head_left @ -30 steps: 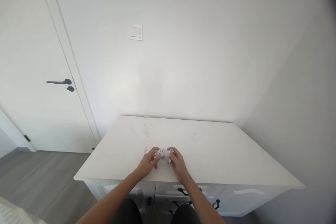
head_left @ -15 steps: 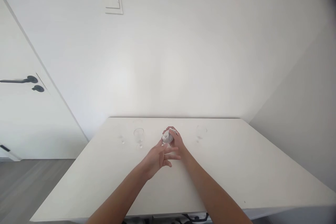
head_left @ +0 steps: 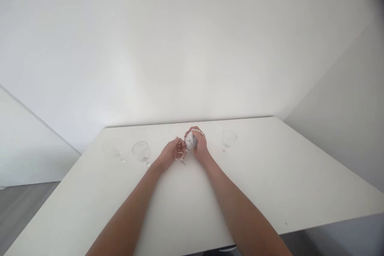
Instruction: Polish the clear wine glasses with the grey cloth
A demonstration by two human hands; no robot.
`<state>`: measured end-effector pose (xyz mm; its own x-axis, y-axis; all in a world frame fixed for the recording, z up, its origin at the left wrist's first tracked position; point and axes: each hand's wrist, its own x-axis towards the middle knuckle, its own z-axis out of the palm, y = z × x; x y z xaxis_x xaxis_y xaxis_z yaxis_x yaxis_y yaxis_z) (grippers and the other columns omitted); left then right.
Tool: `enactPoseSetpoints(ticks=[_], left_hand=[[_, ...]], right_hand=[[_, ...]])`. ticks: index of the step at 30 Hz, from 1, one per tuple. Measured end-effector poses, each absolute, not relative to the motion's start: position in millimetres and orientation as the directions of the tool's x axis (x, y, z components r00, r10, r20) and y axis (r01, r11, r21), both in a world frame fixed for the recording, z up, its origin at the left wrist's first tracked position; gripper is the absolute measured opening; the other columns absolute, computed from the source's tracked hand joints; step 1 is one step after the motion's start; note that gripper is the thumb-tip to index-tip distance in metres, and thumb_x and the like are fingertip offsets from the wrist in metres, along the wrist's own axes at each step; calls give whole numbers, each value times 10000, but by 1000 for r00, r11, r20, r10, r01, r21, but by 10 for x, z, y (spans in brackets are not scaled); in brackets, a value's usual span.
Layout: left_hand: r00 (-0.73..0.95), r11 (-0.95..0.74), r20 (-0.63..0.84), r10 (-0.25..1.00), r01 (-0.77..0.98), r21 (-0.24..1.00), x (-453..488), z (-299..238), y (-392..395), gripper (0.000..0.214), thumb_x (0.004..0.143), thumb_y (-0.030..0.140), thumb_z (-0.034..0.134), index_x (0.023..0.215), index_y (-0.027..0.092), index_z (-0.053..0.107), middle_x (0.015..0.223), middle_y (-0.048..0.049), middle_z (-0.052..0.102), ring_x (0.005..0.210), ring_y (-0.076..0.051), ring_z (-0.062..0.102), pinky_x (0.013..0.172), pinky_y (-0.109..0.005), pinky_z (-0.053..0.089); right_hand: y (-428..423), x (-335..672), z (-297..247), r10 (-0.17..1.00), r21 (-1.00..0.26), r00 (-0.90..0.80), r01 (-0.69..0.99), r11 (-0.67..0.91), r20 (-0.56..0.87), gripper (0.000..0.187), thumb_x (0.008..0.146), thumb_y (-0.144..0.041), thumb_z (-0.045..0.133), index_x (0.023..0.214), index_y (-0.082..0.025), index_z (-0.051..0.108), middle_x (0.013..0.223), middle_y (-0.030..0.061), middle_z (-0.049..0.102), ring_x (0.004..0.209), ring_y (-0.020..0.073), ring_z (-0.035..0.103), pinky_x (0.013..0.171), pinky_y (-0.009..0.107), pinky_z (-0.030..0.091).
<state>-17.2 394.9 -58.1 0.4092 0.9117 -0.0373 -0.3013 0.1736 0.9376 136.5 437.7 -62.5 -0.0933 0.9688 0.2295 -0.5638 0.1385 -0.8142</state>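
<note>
My right hand [head_left: 200, 147] is closed round a crumpled white cloth [head_left: 191, 140] with faint grey marks, held just above the middle of the white table [head_left: 270, 176]. My left hand [head_left: 170, 154] is closed beside it, its fingers pinching what looks like the thin clear stem and foot of a glass [head_left: 181, 159] that sticks out below the cloth. The bowl of that glass is hidden by the cloth and my fingers. Both forearms reach in from the bottom edge.
Two clear stemmed glasses [head_left: 141, 152] [head_left: 113, 150] stand to the left of my hands, and a third [head_left: 228, 139] stands to the right. A white wall runs behind the table and along its right side. A white door [head_left: 27, 148] is at the left.
My hands went from the table's near edge to its middle with the cloth. My left hand let go and spread open, then closed again beside the cloth. The view shifted forward.
</note>
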Motion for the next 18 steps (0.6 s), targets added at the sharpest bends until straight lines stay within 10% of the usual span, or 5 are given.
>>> enactPoseSetpoints(ticks=[7,18], left_hand=[[529,142,-24,848,-184,973,-208,-576,3882,390,918,540,684,1065,233,493,947,-42,671,663,-165,698,612,-283,515],[427,65,36,904,-219,974,-220,-587,3941,380,884,440,751,1023,269,441,784,54,637,508,-75,556,578,-216,407]], right_hand=[[4316,1325,-620,971,-837,-178,-546,37,159,286,908,-537,599,925,-251,600,839,3,717,486,134,527,353,256,319],[4514,1311,-776,992,-734,100,-668,121,73,452,893,-683,634,807,-239,620,820,18,634,774,182,616,726,348,523]])
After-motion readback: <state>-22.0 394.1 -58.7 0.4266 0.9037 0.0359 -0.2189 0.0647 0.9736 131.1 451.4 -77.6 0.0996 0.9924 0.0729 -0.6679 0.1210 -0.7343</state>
